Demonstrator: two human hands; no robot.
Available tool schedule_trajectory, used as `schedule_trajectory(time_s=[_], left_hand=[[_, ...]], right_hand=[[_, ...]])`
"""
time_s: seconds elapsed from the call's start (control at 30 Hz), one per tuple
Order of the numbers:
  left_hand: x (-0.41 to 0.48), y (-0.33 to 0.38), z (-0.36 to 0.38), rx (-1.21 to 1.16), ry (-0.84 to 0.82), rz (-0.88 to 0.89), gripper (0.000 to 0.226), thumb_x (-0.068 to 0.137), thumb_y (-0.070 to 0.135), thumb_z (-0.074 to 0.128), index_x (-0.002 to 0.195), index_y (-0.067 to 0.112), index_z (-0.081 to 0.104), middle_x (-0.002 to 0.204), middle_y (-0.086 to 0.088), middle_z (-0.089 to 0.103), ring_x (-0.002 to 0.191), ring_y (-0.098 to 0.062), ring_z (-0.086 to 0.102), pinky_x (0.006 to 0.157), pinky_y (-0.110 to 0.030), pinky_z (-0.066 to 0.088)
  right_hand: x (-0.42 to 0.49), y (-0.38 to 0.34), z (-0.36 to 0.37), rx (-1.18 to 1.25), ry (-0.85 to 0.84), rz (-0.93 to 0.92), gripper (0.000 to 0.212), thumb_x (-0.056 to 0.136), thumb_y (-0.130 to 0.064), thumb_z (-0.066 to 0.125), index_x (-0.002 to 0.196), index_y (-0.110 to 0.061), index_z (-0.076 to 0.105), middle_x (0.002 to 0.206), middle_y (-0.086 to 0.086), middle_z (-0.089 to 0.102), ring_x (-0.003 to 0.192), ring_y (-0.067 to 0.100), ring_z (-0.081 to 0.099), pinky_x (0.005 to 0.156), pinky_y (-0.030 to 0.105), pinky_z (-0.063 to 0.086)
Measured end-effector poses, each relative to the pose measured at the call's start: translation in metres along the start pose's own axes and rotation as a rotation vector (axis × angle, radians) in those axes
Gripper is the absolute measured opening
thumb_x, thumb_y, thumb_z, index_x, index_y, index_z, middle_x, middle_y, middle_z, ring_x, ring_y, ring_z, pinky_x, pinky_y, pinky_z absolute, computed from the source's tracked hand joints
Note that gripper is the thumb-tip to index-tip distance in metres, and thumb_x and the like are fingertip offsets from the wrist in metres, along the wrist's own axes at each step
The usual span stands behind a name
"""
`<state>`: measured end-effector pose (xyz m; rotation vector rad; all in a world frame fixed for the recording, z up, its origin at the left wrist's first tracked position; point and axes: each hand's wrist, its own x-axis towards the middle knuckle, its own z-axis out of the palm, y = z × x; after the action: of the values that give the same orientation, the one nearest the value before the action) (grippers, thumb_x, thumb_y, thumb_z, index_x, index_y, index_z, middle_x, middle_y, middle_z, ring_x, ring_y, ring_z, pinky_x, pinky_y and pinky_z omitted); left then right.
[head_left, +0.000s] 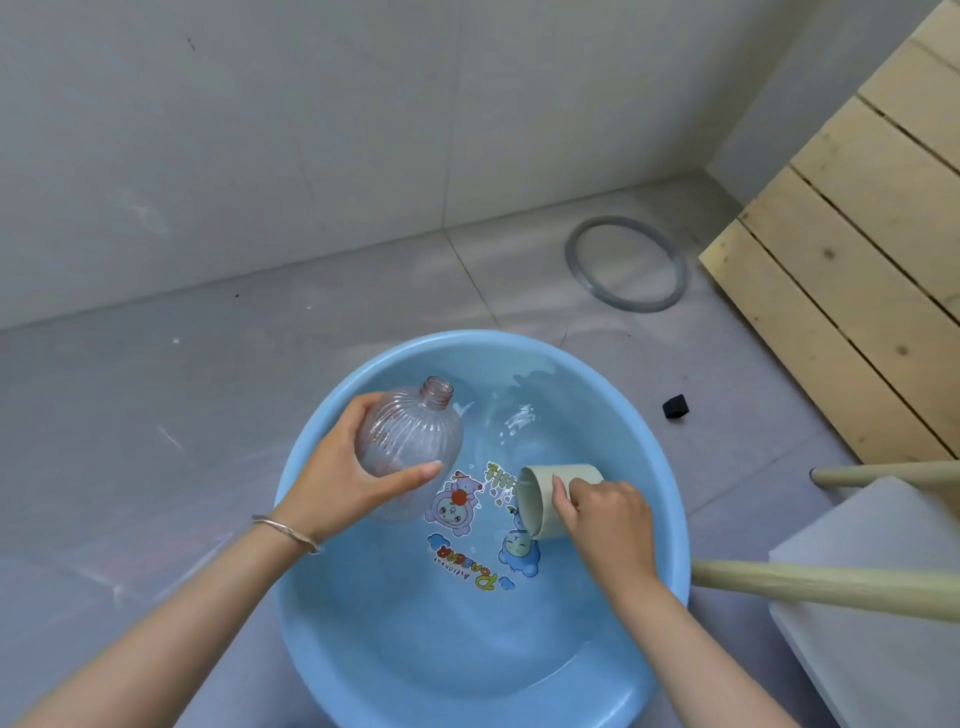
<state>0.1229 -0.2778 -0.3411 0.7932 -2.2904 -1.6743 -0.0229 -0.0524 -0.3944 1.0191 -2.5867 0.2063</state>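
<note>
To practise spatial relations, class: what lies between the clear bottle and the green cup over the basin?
In the head view, the water-covered bottom of the blue basin, with its cartoon print, lies between the clear bottle and the green cup.

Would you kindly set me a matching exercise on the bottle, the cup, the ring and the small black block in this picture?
1 clear bottle
2 beige cup
3 grey ring
4 black block

A on the floor near the wall
B held in the left hand over the basin
C on the floor right of the basin
D tipped on its side in the right hand

Pairs: 1-B, 2-D, 3-A, 4-C.
</note>
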Motion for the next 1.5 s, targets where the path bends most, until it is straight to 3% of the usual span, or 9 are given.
schedule_trajectory(time_s=[0.17, 0.37, 0.5, 0.77, 0.87, 1.03, 1.13, 1.37, 1.5], left_hand=[[-0.003, -0.009, -0.001, -0.019, -0.007, -0.009, 0.082, 0.048, 0.06, 0.077, 0.119, 0.03, 0.049, 0.114, 0.024, 0.058, 0.102, 0.013, 0.055, 0.078, 0.003, 0.036], [-0.005, -0.018, 0.0, -0.028, -0.011, -0.027, 0.083, 0.049, 0.061, 0.078, 0.121, 0.031, 0.049, 0.116, 0.023, 0.058, 0.105, 0.009, 0.056, 0.08, 0.001, 0.038], [-0.005, -0.02, 0.0, -0.029, -0.012, -0.031, 0.085, 0.048, 0.061, 0.078, 0.121, 0.03, 0.048, 0.116, 0.023, 0.057, 0.105, 0.009, 0.055, 0.081, 0.001, 0.038], [-0.004, -0.021, -0.002, -0.009, -0.035, -0.026, 0.08, 0.054, 0.048, 0.088, 0.121, 0.031, 0.049, 0.111, 0.026, 0.06, 0.104, 0.015, 0.054, 0.08, 0.003, 0.036], [-0.005, -0.017, -0.001, -0.017, -0.05, -0.017, 0.079, 0.054, 0.046, 0.088, 0.12, 0.031, 0.049, 0.112, 0.035, 0.056, 0.105, 0.014, 0.054, 0.084, 0.001, 0.037], [-0.005, -0.009, 0.003, -0.001, -0.077, 0.025, 0.082, 0.043, 0.058, 0.082, 0.115, 0.041, 0.044, 0.113, 0.036, 0.054, 0.107, 0.015, 0.052, 0.085, 0.002, 0.035], [-0.003, -0.008, 0.007, 0.033, -0.102, 0.064, 0.092, 0.044, 0.059, 0.085, 0.124, 0.038, 0.045, 0.12, 0.028, 0.055, 0.115, 0.007, 0.051, 0.095, -0.007, 0.037], [-0.001, -0.002, 0.011, 0.068, -0.137, 0.143, 0.092, 0.048, 0.05, 0.09, 0.126, 0.034, 0.045, 0.123, 0.023, 0.054, 0.117, 0.0, 0.052, 0.097, -0.013, 0.04], [-0.002, -0.002, 0.016, 0.052, -0.138, 0.147, 0.091, 0.047, 0.044, 0.092, 0.125, 0.034, 0.045, 0.121, 0.023, 0.055, 0.115, -0.002, 0.054, 0.094, -0.008, 0.038]], right_hand=[[0.002, -0.008, 0.004, 0.005, 0.0, -0.079, 0.051, 0.082, -0.035, 0.047, 0.036, -0.021, 0.029, 0.029, 0.005, 0.032, 0.036, 0.025, 0.021, 0.053, 0.029, 0.031], [0.006, -0.02, -0.006, 0.142, -0.23, 0.029, 0.058, 0.075, -0.05, 0.054, 0.046, -0.019, 0.016, 0.031, 0.001, 0.018, 0.042, 0.022, 0.014, 0.046, 0.019, 0.007], [0.006, -0.015, -0.006, 0.447, -0.384, 0.405, 0.069, 0.077, -0.049, 0.071, 0.047, -0.019, 0.017, 0.048, -0.001, 0.013, 0.053, 0.021, 0.019, 0.047, 0.033, 0.015], [0.005, -0.008, -0.032, 1.241, -0.2, 0.876, 0.048, 0.088, -0.028, 0.063, 0.051, -0.013, 0.037, 0.044, -0.014, 0.027, 0.044, 0.004, 0.028, 0.046, 0.014, 0.028], [0.007, -0.007, -0.044, 1.468, -0.083, 0.99, 0.047, 0.086, -0.019, 0.063, 0.04, -0.02, 0.053, 0.043, -0.012, 0.04, 0.048, 0.005, 0.041, 0.064, 0.018, 0.041], [0.023, 0.0, -0.082, 1.654, 0.005, 0.935, 0.033, 0.053, -0.039, 0.084, 0.045, -0.014, 0.064, 0.047, 0.0, 0.057, 0.055, 0.013, 0.053, 0.069, 0.027, 0.045], [0.036, 0.004, -0.103, 1.667, 0.017, 0.897, 0.032, 0.055, -0.033, 0.081, 0.041, -0.016, 0.059, 0.043, 0.0, 0.054, 0.047, 0.013, 0.051, 0.072, 0.035, 0.042], [0.055, 0.002, -0.131, 1.46, 0.06, 0.782, 0.086, 0.036, -0.059, 0.086, 0.06, 0.011, 0.041, 0.06, 0.02, 0.035, 0.058, 0.029, 0.038, 0.061, 0.027, 0.045], [0.058, 0.002, -0.139, 1.4, 0.041, 0.728, 0.086, 0.045, -0.053, 0.086, 0.057, 0.011, 0.03, 0.056, 0.019, 0.023, 0.063, 0.029, 0.027, 0.069, 0.037, 0.035]])
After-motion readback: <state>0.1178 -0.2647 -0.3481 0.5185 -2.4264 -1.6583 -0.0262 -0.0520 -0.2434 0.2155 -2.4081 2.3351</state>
